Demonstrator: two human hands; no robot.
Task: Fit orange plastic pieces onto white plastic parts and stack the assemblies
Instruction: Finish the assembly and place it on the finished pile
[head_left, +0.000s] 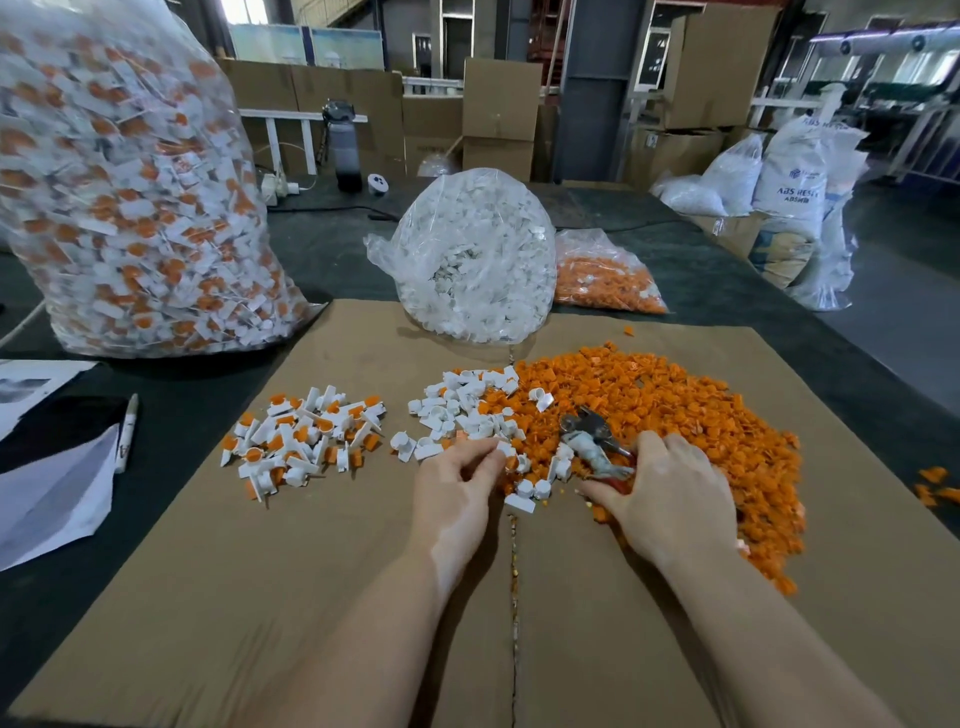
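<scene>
Reaching hands (561, 493) amid white parts (462, 410), orange pieces (649, 400).

Both bare forearms reach forward from the bottom edge, drawing slightly toward each other. The left hand (457, 480) lies palm down, its fingers curled in with thumb and fingertips pinched together at the front. The right hand (660, 499) is also palm down, fingers bent and spread, thumb pointing left.
</scene>
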